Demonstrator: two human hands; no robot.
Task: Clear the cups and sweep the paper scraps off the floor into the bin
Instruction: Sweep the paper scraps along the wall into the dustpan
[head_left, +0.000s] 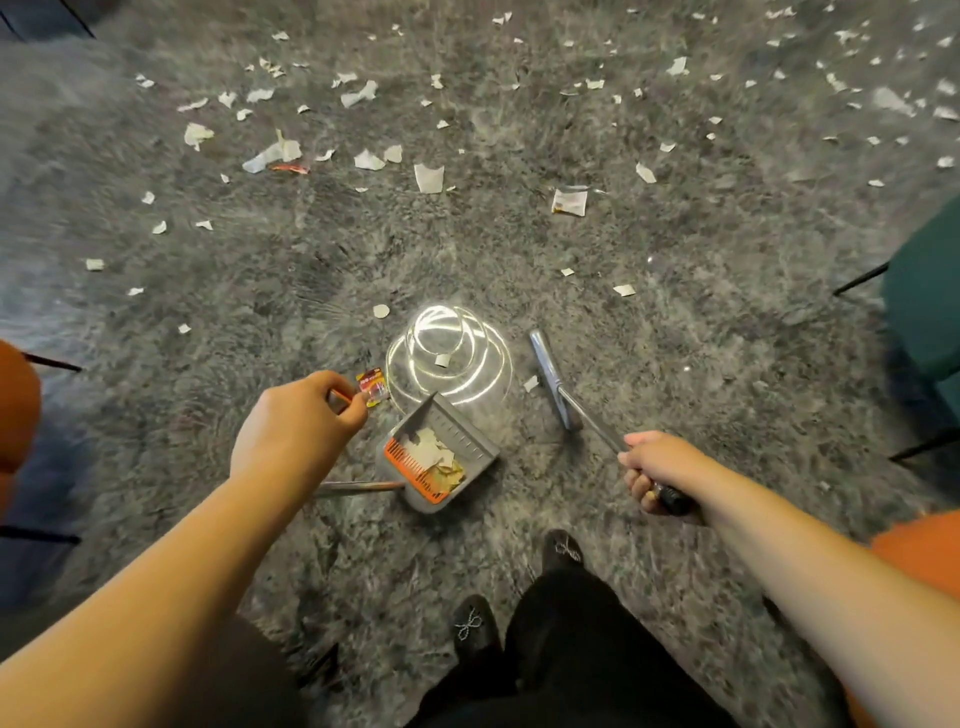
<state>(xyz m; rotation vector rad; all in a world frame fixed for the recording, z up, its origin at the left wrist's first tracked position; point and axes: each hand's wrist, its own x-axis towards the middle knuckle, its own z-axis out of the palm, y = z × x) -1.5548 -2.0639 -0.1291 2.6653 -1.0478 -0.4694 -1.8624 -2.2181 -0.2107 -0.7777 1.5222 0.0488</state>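
1. Floor (675, 322): grey mottled carpet with a rough, short-pile texture, seen from above.
2. Paper scraps (429, 177): thin white torn pieces with irregular edges, scattered mostly across the far half of the carpet, well apart from both hands. One small scrap lies just beside the broom head.
3. Dustpan (441, 452): grey plastic tray, roughly rectangular, with ribbed inner walls and an orange toothed comb along one side. It rests on the carpet between the two hands and holds several torn scraps. Its thin metal handle runs from the pan toward the left forearm.
4. Left hand (298, 421): fingers curled, pinching the top of a thin orange-tipped rod, apparently the dustpan handle; blur hides the exact contact.
5. Wrapper (372, 385): small glossy red and yellow packet on the carpet, just beyond the left fingertips; whether they touch it cannot be told.
6. Broom (553, 382): narrow grey head on a slender metal shaft ending in a black grip. The head sits on the carpet just right of the dustpan.
7. Right hand (660, 470): fingers wrapped firmly around the black grip of the broom.
8. Light rings (449, 353): bright concentric reflections on the carpet beyond the dustpan mouth, with one scrap inside them.
9. Feet (563, 551): dark shoes and dark trousers at the lower edge.
10. Chairs (930, 291): green seat at right, orange seats at both edges, thin black legs.
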